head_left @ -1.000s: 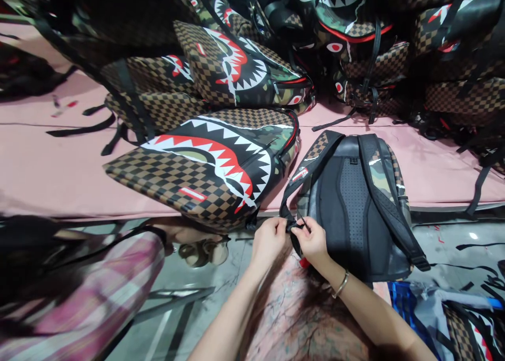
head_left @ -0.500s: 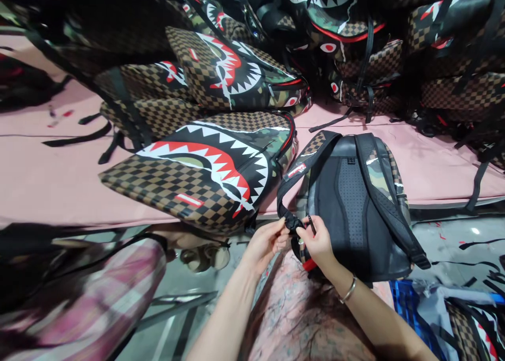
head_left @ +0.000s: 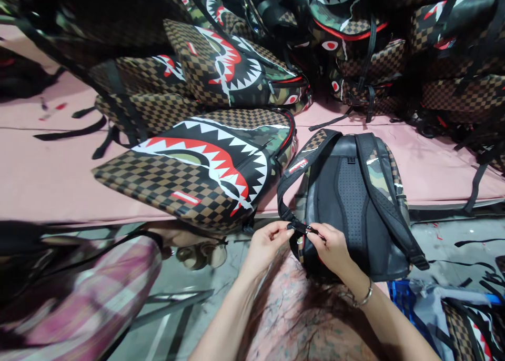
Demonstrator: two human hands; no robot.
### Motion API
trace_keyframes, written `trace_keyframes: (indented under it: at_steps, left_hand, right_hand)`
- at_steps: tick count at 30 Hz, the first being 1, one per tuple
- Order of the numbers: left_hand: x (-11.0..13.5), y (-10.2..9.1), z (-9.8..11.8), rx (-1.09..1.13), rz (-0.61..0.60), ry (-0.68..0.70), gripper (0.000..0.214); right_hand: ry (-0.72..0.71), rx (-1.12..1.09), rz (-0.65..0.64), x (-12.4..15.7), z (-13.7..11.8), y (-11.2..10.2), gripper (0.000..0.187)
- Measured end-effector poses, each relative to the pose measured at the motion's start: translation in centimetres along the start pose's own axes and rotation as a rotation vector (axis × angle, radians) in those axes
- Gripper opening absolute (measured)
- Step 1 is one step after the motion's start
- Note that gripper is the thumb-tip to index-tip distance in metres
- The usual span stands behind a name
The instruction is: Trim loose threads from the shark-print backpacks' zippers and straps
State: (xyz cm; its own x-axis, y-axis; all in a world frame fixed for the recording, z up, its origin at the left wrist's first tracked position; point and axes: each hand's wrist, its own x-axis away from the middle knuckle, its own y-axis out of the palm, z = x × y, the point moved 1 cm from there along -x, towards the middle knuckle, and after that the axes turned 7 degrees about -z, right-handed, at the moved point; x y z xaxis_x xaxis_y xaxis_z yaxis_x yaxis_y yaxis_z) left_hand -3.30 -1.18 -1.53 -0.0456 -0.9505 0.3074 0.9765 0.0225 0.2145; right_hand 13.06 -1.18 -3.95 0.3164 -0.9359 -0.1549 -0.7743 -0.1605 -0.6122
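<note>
A black-backed backpack (head_left: 351,208) leans at the table edge in front of me, its back panel and padded shoulder straps facing up. At its lower left, a short length of black webbing strap (head_left: 300,228) runs between my hands below the left shoulder strap. My left hand (head_left: 267,244) pinches the webbing's left end between thumb and fingers. The right hand (head_left: 330,248), with a bracelet on its wrist, pinches the other end near the bag's lower side. Fingers partly hide the strap's ends.
A checkered backpack with a shark-mouth print (head_left: 197,166) lies on the pink tabletop (head_left: 51,187) to the left. More backpacks (head_left: 236,66) are piled behind. At lower left is a person in a plaid garment (head_left: 106,287). A blue crate (head_left: 402,298) stands at lower right.
The webbing, bunched between my fingers before, is now drawn out straight. My right hand has shifted right and slightly down, apart from the left.
</note>
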Motion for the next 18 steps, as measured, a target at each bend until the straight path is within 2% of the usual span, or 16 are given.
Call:
trace_keyframes:
  at_steps: [8,18]
  left_hand:
    - [0.0,0.0,-0.2,-0.056,-0.004,0.009,0.016]
    - [0.1,0.3,0.2,-0.093,-0.004,-0.001,0.017]
  right_hand:
    - [-0.079,0.219,-0.056,-0.6,-0.2,-0.7,0.025]
    - [-0.146,0.299,-0.045,-1.1,0.1,-1.2,0.025]
